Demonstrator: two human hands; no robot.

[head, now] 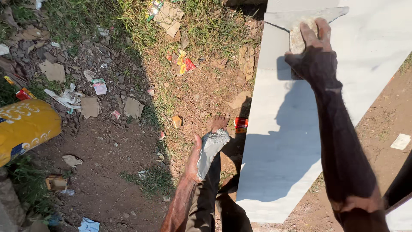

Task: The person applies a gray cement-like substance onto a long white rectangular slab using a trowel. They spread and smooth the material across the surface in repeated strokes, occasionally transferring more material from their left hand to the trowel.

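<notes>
**Trowel flat on the slab, paste waiting in the other palm**

Nearest you, your left hand (198, 160) hangs low beside your leg, palm cupped half open around a lump of grey paste (211, 148); the fingers curl under it without closing. Your bare foot (220, 121) stands on the dirt just beyond, near the slab's left edge.

Farther out, your right hand (315, 53) presses down on a flat trowel (300, 21), fingers spread over its handle block and wrapped onto it. The trowel's blade lies flat on the white stone slab (283, 141), its long axis running left to right across the slab, the narrow tip pointing right.

The slab stretches away from you, its left edge straight and its near corner resting on bare earth. Your shadow falls across its middle. To the left lies littered dirt with patchy grass, paper scraps and a yellow sack (23, 129).
</notes>
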